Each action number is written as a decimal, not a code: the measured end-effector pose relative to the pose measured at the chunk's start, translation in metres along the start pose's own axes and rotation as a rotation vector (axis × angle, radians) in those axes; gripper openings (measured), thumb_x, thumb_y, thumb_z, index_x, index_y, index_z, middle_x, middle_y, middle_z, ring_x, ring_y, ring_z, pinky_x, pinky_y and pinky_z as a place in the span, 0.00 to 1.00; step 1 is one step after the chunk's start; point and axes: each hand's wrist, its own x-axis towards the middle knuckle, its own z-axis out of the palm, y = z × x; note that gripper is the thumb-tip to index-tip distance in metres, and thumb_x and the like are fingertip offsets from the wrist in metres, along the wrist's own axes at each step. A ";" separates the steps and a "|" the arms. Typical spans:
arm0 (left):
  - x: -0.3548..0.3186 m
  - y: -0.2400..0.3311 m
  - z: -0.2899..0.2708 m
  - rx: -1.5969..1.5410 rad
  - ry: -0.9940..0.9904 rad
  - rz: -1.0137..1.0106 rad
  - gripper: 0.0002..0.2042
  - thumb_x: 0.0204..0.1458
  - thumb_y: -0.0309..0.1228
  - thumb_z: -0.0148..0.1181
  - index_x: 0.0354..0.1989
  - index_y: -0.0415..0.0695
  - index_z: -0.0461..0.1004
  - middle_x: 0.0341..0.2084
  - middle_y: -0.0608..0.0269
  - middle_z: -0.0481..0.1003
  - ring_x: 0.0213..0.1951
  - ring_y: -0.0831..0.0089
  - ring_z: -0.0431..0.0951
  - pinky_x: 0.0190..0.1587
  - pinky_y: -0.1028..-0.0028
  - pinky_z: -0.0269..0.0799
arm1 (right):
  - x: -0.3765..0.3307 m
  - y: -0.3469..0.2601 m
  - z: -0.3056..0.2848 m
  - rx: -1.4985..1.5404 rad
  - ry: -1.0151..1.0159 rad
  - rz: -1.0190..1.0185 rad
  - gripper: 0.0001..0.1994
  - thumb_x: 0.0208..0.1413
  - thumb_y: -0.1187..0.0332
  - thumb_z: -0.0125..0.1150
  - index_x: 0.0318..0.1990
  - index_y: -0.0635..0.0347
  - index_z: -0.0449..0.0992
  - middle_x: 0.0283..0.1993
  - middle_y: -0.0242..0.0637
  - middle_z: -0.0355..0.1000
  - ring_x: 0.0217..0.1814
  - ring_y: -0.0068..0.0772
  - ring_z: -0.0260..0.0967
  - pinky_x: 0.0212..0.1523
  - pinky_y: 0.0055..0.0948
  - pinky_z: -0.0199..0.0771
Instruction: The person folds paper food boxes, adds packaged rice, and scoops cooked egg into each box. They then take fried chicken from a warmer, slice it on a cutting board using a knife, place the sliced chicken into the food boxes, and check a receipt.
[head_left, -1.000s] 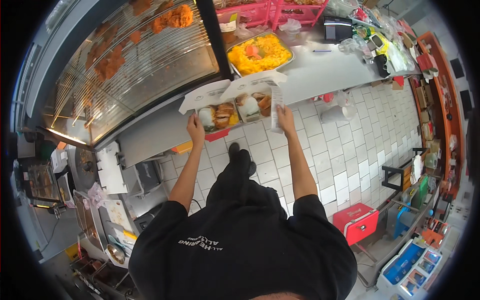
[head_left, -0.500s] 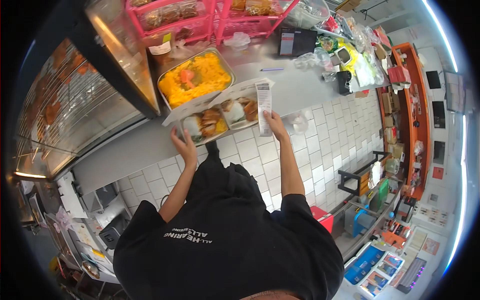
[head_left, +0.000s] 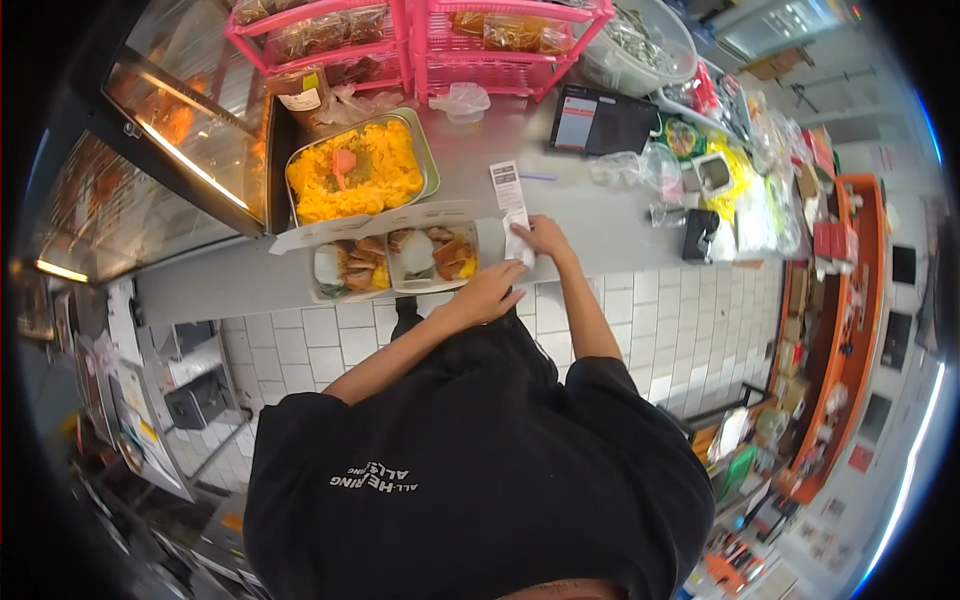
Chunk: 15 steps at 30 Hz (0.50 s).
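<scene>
Two open lunch boxes stand side by side near the counter's front edge: the left box [head_left: 350, 270] and the right box [head_left: 433, 256] each hold a round of white rice, sliced browned meat and something yellow. Their lids lean back behind them. To their right, my right hand [head_left: 545, 238] pinches a long white printed receipt [head_left: 509, 190] that hangs over the counter. My left hand [head_left: 484, 295] reaches across in front of the right box, its fingertips at the receipt's lower end and its thumb apart from the fingers.
Behind the boxes sits a metal tray [head_left: 432, 165] of yellow food with a pink scoop [head_left: 343, 163]. Glass warming cabinets [head_left: 190, 150] border the left. Pink racks [head_left: 490, 58], a black tablet [head_left: 603, 120], a purple pen [head_left: 538, 177] and plastic bags [head_left: 740, 190] line the counter.
My left hand has left the left box and crossed right to the receipt. The boxes now rest on the counter, and the receipt has shifted slightly left, away from the box.
</scene>
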 end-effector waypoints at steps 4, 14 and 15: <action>0.030 -0.007 0.063 0.412 -0.011 -0.209 0.25 0.51 0.41 0.60 0.52 0.36 0.67 0.56 0.48 0.66 0.61 0.53 0.62 0.59 0.57 0.59 | 0.008 0.007 -0.030 -0.289 0.158 0.079 0.22 0.52 0.48 0.60 0.40 0.59 0.78 0.39 0.49 0.76 0.43 0.51 0.73 0.45 0.44 0.72; 0.040 0.009 0.112 0.611 0.218 -0.342 0.21 0.49 0.38 0.61 0.48 0.38 0.71 0.56 0.54 0.66 0.58 0.59 0.64 0.56 0.59 0.61 | 0.071 0.051 -0.072 -0.521 0.519 -0.466 0.09 0.53 0.65 0.58 0.41 0.54 0.73 0.41 0.44 0.73 0.47 0.52 0.68 0.43 0.48 0.68; 0.040 0.009 0.113 0.613 0.213 -0.385 0.21 0.49 0.38 0.61 0.48 0.38 0.71 0.56 0.54 0.66 0.58 0.59 0.64 0.56 0.59 0.61 | 0.066 0.053 -0.077 -0.513 0.489 -0.507 0.09 0.53 0.65 0.58 0.41 0.54 0.73 0.41 0.44 0.73 0.47 0.52 0.68 0.43 0.48 0.68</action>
